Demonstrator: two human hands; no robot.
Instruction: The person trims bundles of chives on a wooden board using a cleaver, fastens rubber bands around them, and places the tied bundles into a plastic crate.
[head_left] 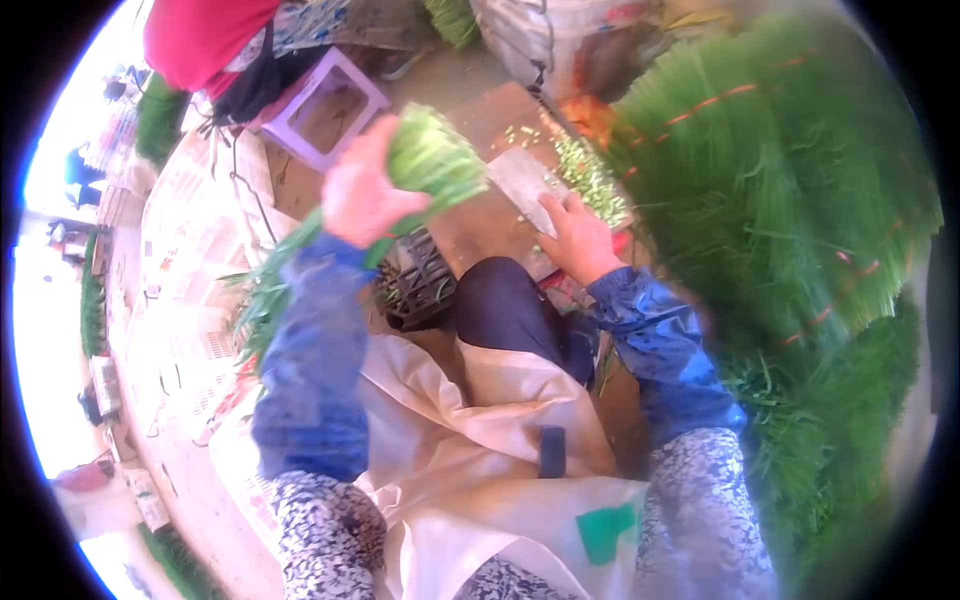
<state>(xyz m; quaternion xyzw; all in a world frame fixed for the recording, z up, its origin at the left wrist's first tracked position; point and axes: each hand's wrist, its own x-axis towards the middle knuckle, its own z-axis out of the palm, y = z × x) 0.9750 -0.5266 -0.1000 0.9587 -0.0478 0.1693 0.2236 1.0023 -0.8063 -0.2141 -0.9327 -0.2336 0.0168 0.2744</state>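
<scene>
The work in hand looks like trimming long green-leaved stalks, and it appears partly done. The left hand [365, 190] is closed around a thick bunch of slender green stalks with pale ends [432, 160], thumb on the near side and fingers mostly hidden behind. The bunch is held just left of the blade; its long leaves trail down past the left forearm. Whether it touches the brown rectangular surface [465, 225] below, I cannot tell.

The right hand [580, 238] is bent around the near end of a broad, flat, greyish metal blade [522, 180] that lies low over the surface; the handle, if there is one, is hidden under the palm.

What seems done: many short, pale green cut pieces [590, 180] lie in a heap along the far right side of the surface, beyond the blade, with a few scattered nearer its far edge. The pale ends of the held bunch look fairly even, so it may already be cut, but blur leaves that unsure.

What seems left: a tall heap of long green stalks [740, 170], bound with thin orange bands [700, 103], stands at the right, apart from both hands. I cannot tell whether those are trimmed, so the remaining amount is uncertain.
</scene>
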